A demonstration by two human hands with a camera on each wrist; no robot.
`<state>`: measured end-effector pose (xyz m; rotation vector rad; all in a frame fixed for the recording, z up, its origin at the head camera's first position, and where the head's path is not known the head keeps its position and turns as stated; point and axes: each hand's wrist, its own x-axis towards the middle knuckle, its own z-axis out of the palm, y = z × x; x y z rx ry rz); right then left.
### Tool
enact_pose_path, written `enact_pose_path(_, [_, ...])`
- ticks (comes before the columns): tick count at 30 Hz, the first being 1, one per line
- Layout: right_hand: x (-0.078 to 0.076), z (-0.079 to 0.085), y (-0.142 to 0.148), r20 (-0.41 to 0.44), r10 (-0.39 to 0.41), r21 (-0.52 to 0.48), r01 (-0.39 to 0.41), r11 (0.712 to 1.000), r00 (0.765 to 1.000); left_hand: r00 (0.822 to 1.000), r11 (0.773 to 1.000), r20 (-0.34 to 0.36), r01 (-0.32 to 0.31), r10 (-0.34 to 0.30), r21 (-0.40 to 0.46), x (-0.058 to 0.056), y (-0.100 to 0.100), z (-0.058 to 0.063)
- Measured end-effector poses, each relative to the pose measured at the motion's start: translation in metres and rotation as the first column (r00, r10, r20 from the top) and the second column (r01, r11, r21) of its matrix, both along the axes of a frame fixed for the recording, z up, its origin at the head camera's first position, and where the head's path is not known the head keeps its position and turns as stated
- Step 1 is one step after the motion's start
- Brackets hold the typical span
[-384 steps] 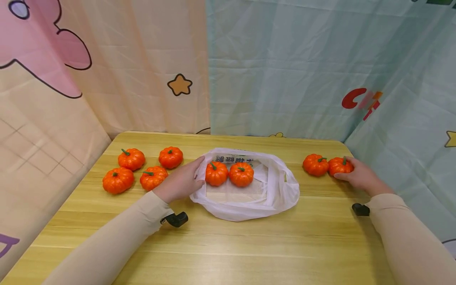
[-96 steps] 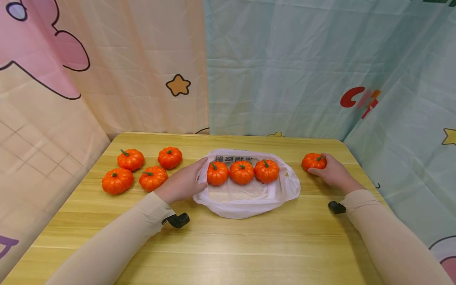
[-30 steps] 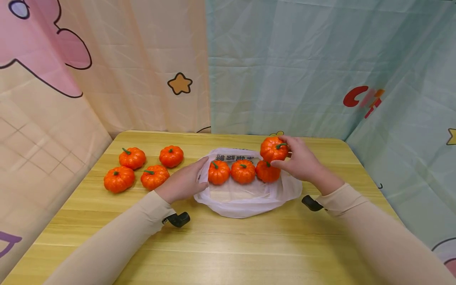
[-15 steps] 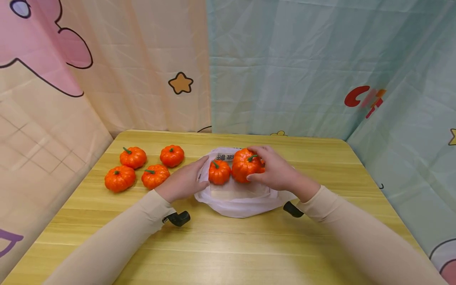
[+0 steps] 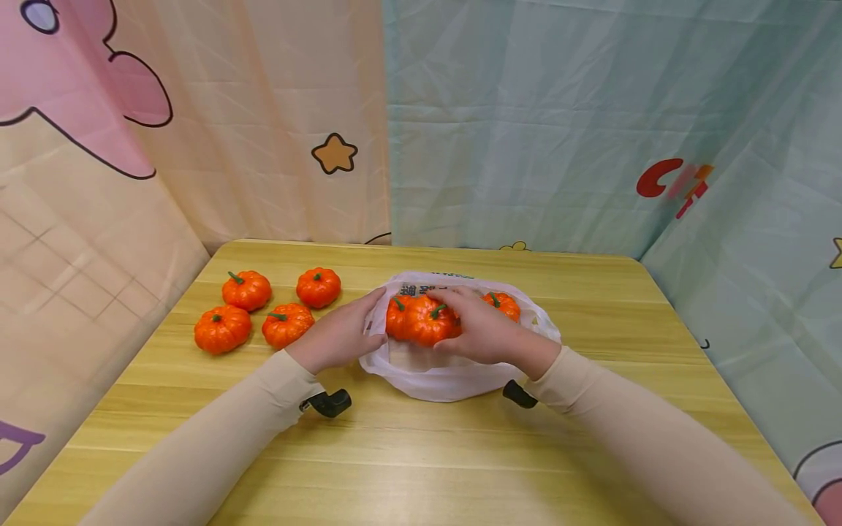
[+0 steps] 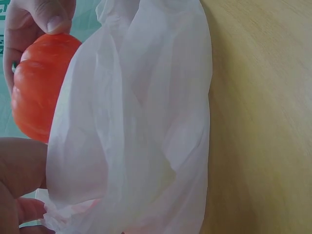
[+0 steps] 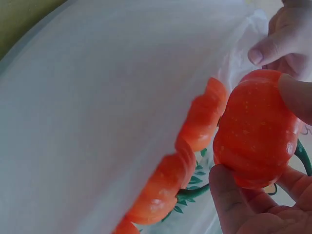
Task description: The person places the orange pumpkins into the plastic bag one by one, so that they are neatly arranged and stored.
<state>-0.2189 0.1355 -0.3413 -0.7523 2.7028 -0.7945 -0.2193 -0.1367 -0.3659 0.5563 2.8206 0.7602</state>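
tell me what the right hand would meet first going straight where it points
Probably the leftmost bagged pumpkin, partly hidden by the held pumpkin; depth is unclear, so the right hand might pass above toward the left hand.

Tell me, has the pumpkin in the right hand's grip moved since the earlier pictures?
Yes: in the head view, the pumpkin has moved left, from the table's right side to the white bag.
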Motion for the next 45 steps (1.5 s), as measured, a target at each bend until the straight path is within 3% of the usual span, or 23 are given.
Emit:
enact_pose_path(11, [0.003,-0.011,-0.011,0.047,0.067,0.04,-0.069,0.997,0.997,1.0,1.0,-0.009,0.012,-0.012,-0.002,0.001,-0.001,0.002])
enact_pose_path(25, [0.008,-0.014,-0.016,0.08,0.135,0.082,-0.142,0.987,0.988,1.0,1.0,0.002,0.013,-0.013,-0.018,0.003,0.0,0.003])
enact_pose_path(33, [0.005,-0.018,-0.017,0.08,0.133,0.115,-0.141,0.983,0.988,0.999,1.0,0.036,-0.001,0.002,-0.011,0.001,0.0,0.001])
enact_pose_path(45, [0.003,-0.024,-0.022,0.068,0.148,0.133,-0.156,0.979,0.987,0.999,1.0,0.033,0.005,-0.005,-0.006,0.001,0.0,0.0])
